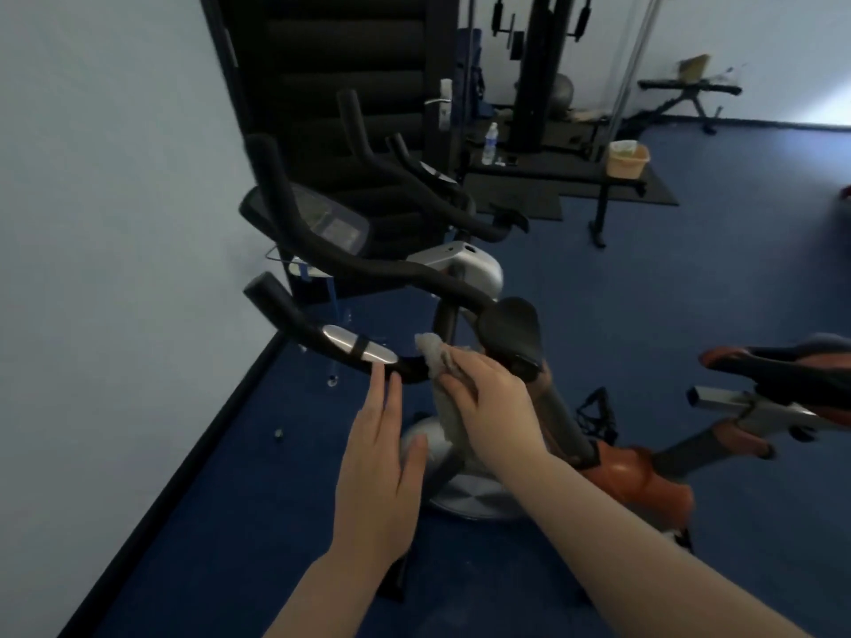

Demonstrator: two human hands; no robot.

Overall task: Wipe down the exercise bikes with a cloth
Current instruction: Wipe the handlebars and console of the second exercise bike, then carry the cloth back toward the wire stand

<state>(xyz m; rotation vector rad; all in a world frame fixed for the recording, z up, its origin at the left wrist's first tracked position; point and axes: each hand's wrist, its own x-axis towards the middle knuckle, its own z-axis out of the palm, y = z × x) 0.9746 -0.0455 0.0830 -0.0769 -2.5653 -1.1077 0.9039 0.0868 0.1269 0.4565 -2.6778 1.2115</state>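
Fingers of the right hand close on the crumpled grey cloth, pressed against the black padded handlebar; left hand hovers flat and empty; soft, light cloth likely needs bunching for firm pressure.

Under your right hand you have a grey cloth, soft, crumpled and rough-looking. Just beyond your left hand the handlebar looks like matt black foam or rubber, set with glossy polished metal plates. Below your hands the flywheel housing is smooth brushed silver.
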